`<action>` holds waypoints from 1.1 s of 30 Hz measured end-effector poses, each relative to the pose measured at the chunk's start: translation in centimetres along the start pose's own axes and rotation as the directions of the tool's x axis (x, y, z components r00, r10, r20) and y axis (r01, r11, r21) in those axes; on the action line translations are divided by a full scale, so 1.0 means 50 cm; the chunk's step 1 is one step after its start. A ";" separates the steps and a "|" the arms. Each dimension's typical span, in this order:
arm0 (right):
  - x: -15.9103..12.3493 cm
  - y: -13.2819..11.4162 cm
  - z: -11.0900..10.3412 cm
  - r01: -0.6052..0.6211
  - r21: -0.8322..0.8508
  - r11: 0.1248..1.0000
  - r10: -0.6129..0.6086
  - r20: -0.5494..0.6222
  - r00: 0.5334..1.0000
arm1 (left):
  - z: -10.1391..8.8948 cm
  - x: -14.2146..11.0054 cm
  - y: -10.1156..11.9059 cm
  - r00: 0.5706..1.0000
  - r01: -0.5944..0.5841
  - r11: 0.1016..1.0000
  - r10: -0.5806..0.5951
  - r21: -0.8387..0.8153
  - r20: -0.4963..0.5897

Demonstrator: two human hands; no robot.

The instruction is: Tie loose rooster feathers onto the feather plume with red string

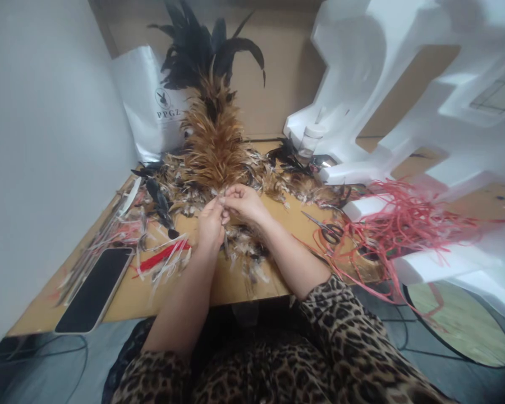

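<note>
A tall plume of brown feathers (pixel 214 137) with long black feathers (pixel 206 50) at its top fills the middle, directly beyond my hands. Low at its near end, my left hand (pixel 211 221) is closed in a pinch around a thin stick. Fingertips touching the left ones, my right hand (pixel 246 203) also pinches at the top of this thin stick (pixel 226 238). Whether the stick joins the plume is hidden by my fingers. Loose small feathers (pixel 246 247) lie on the table just below my hands.
Scissors (pixel 330 231) and a heap of red strings (pixel 412 224) lie right, beside white foam pieces (pixel 353 67). A phone (pixel 95 289), thin sticks (pixel 84 261) and a red strip (pixel 162 257) lie left. A white bag (pixel 141 106) and a jar (pixel 310 140) stand behind.
</note>
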State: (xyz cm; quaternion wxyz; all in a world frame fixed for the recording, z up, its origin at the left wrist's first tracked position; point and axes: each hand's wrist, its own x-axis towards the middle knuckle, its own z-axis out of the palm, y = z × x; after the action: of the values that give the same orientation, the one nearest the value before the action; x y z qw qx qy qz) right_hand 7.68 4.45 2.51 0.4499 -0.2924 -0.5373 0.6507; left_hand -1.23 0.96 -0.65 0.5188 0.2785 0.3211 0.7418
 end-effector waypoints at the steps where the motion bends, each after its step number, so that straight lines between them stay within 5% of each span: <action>1: 0.000 -0.001 -0.001 -0.022 0.028 0.999 0.022 0.012 1.000 | 0.000 0.000 0.000 1.000 -0.002 1.000 0.002 -0.004 0.002; 8: -0.006 -0.015 -0.015 -0.108 0.212 0.971 0.131 -0.097 0.987 | 0.000 -0.003 0.001 1.000 -0.023 1.000 0.023 0.013 0.001; 20: 0.000 -0.006 -0.008 0.089 -0.061 0.994 -0.098 -0.164 0.982 | 0.005 -0.013 0.001 0.999 -0.037 0.999 0.037 0.026 0.001; 26: 0.000 -0.006 -0.020 0.166 -0.196 0.966 -0.189 -0.104 0.976 | 0.004 -0.016 -0.006 0.996 -0.091 0.988 0.088 0.122 0.033; 33: -0.004 -0.021 -0.034 0.162 -0.295 0.941 -0.188 -0.061 0.980 | -0.002 -0.018 -0.016 0.990 -0.134 0.964 0.121 0.228 0.071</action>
State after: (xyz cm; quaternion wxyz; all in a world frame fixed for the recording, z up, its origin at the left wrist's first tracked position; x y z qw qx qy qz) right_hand 9.52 5.05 3.06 0.4819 -0.3345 -0.6299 0.5090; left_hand -0.56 0.31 -1.41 0.4427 0.3780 0.3722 0.7229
